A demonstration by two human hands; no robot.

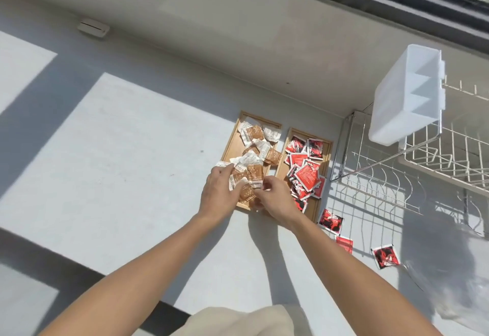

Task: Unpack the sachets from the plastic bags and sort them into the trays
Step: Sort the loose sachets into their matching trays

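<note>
Sunlight falls across the pale grey countertop (119,150), where a white wire dish rack (412,166) with a white plastic divided caddy (407,97) stands at the right. Beside it sit two shallow rectangular wooden trays: the left wooden tray (230,145) holds brown-and-white paper-look sachets (264,147), the right wooden tray (326,150) holds glossy red-and-black sachets (305,174). Three more red ones (330,220) lie loose on the counter near a crumpled clear plastic bag (449,290) at the lower right. Both hands work at the near end of the left tray. The left hand (218,195) has its fingers curled around a small bunch of the brown sachets; the right hand (275,198) pinches at the same bunch with bent fingertips, though exactly what it has hold of is hidden. These little packets look feather-light, flat and floppy, and the shiny red ones are probably slick, so I would take them by an edge or corner, or scoop several together. They seem unlikely to break, but easy to scatter.
</note>
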